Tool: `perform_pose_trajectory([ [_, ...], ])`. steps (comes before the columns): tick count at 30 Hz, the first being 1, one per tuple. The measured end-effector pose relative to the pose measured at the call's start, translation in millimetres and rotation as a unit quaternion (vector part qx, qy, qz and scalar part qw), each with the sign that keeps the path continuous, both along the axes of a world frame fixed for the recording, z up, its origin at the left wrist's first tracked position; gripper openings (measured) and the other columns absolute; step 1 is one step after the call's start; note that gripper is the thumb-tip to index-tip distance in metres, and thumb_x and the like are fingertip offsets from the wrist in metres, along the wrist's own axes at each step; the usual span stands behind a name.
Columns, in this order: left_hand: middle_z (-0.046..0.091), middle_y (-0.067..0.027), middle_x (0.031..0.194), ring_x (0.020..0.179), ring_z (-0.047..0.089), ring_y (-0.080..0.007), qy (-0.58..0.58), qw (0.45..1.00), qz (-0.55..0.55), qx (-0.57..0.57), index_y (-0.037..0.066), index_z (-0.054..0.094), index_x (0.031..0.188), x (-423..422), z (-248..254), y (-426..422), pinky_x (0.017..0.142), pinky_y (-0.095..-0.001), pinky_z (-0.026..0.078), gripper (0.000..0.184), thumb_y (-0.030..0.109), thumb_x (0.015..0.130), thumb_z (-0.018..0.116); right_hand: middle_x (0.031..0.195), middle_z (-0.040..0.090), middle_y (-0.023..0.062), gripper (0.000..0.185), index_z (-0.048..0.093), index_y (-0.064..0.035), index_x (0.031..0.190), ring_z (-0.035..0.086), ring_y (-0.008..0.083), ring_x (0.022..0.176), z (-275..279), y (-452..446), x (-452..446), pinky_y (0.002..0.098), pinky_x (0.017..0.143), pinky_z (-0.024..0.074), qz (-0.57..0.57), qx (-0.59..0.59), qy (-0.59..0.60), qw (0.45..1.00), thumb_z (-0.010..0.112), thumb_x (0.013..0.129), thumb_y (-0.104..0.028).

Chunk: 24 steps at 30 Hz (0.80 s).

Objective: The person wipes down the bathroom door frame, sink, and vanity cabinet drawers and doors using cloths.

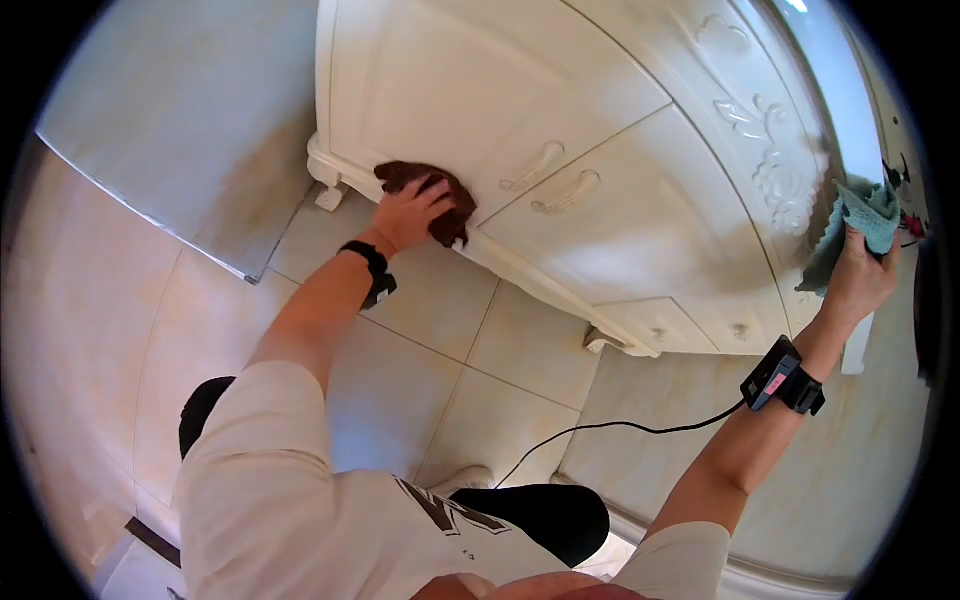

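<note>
My left hand (pixel 408 213) presses a dark brown cloth (pixel 462 207) against the lower front of a cream cabinet (pixel 480 90). Its fingers curl over the cloth, near the bottom edge of the door. Over at the right, my right hand (pixel 862 275) grips a bunched teal cloth (pixel 868 212) beside the cabinet's white top edge (pixel 850 110). Folds of that cloth hang down past the fingers. Two curved door handles (pixel 568 193) lie between my hands, apart from both.
Carved relief (pixel 775 170) runs along the cabinet's upper part, with small drawers (pixel 650 325) at its right end. Short feet hold it off the tiled floor (pixel 410 380). A cable (pixel 620 427) hangs from the device on my right wrist. A large grey panel (pixel 190 130) stands at left.
</note>
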<state>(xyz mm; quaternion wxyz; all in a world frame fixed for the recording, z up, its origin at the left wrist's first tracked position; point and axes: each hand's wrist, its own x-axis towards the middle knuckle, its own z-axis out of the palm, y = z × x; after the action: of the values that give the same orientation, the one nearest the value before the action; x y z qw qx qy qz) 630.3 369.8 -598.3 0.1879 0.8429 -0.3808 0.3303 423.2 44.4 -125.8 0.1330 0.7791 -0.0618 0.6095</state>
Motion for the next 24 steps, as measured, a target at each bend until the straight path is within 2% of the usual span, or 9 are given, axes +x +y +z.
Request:
perform_pose_trajectory([
  [4,0.049,-0.0165,0.130,0.126,0.038,-0.0416,-0.094,0.988,0.058,-0.111,0.025,0.067,0.097,13.6,98.1,-2.8,0.079,-0.0524,0.046,0.030,0.027,0.068,0.068,0.106,0.068,0.0111,0.047,0.067,-0.0070,0.109,0.064,0.0243,0.095,7.7,-16.0,-5.1,0.0311,0.083,0.0483,-0.049,-0.096,0.014,0.994,0.075,0.074,-0.037],
  [6,0.047,-0.0209,0.126,0.129,0.032,-0.0456,-0.180,0.948,0.071,-0.252,0.020,0.061,0.113,23.7,172.3,2.9,0.092,-0.0595,0.032,0.044,0.033,0.071,0.068,0.106,0.068,0.0103,0.044,0.067,-0.0085,0.108,0.064,0.0247,0.096,11.3,-16.6,-5.7,0.0313,0.082,0.0488,-0.019,-0.052,0.002,0.998,0.074,0.075,-0.037],
  [7,0.047,-0.0215,0.125,0.129,0.031,-0.0456,-0.215,0.925,0.067,-0.306,0.019,0.056,0.122,31.7,204.1,9.7,0.099,-0.0604,0.024,0.055,0.033,0.070,0.069,0.109,0.068,0.0103,0.047,0.067,-0.0075,0.110,0.063,0.0270,0.098,20.3,-25.7,-10.3,0.0317,0.083,0.0483,-0.192,-0.281,0.043,0.939,0.072,0.077,-0.041],
  [8,0.038,-0.0213,0.140,0.136,0.021,-0.0475,-0.195,0.919,0.064,-0.336,0.009,0.053,0.128,37.9,231.2,18.5,0.106,-0.0589,0.017,0.070,0.031,0.065,0.073,0.108,0.068,0.0106,0.048,0.067,-0.0078,0.111,0.063,0.0271,0.099,13.7,-17.3,-5.7,0.0314,0.083,0.0484,-0.150,-0.237,0.027,0.960,0.072,0.077,-0.042],
  [11,0.018,-0.0192,0.153,0.137,0.028,-0.0293,-0.060,0.800,-0.085,-0.591,-0.007,0.003,0.144,10.9,293.2,-21.7,0.113,-0.0380,0.017,0.091,0.003,0.079,0.066,0.105,0.069,0.0115,0.053,0.067,-0.0086,0.114,0.064,0.0258,0.098,-0.1,6.3,2.1,0.0305,0.084,0.0483,-0.043,-0.089,-0.024,0.995,0.075,0.075,-0.044],
  [13,0.016,-0.0209,0.154,0.139,0.025,-0.0331,-0.133,0.864,-0.144,-0.463,-0.008,0.003,0.144,-18.9,293.8,-61.1,0.114,-0.0432,0.015,0.093,0.011,0.080,0.067,0.103,0.069,0.0122,0.062,0.066,-0.0079,0.116,0.065,0.0223,0.094,1.6,-0.8,3.0,0.0297,0.084,0.0481,0.061,-0.019,-0.029,0.998,0.080,0.069,-0.044],
  [17,0.043,0.0035,0.144,0.138,0.027,-0.0273,-0.283,0.952,-0.071,-0.094,0.030,0.051,0.132,-63.7,292.0,-125.4,0.109,-0.0573,0.014,0.058,0.031,0.076,0.063,0.104,0.069,0.0134,0.068,0.067,-0.0083,0.113,0.066,0.0277,0.095,1.1,-0.8,-0.4,0.0335,0.083,0.0493,-0.027,-0.039,-0.020,0.999,0.078,0.064,-0.054],
  [20,0.036,0.0100,0.149,0.129,0.043,-0.0107,-0.255,0.926,-0.278,-0.031,0.031,0.048,0.135,-82.1,290.5,-148.4,0.084,-0.0299,0.048,0.066,0.006,0.075,0.056,0.105,0.068,0.0157,0.069,0.066,-0.0060,0.113,0.065,0.0302,0.096,-3.3,11.8,-0.4,0.0351,0.084,0.0490,-0.045,-0.018,0.017,0.999,0.079,0.064,-0.053],
  [24,0.039,0.0090,0.148,0.131,0.043,-0.0095,-0.165,0.961,-0.217,0.042,0.028,0.047,0.136,-59.3,288.8,-95.6,0.050,-0.0198,0.045,0.068,-0.001,0.075,0.052,0.106,0.068,0.0161,0.067,0.064,-0.0050,0.115,0.065,0.0293,0.096,-5.7,11.6,4.9,0.0356,0.084,0.0490,-0.001,-0.004,0.033,0.999,0.079,0.066,-0.048],
])
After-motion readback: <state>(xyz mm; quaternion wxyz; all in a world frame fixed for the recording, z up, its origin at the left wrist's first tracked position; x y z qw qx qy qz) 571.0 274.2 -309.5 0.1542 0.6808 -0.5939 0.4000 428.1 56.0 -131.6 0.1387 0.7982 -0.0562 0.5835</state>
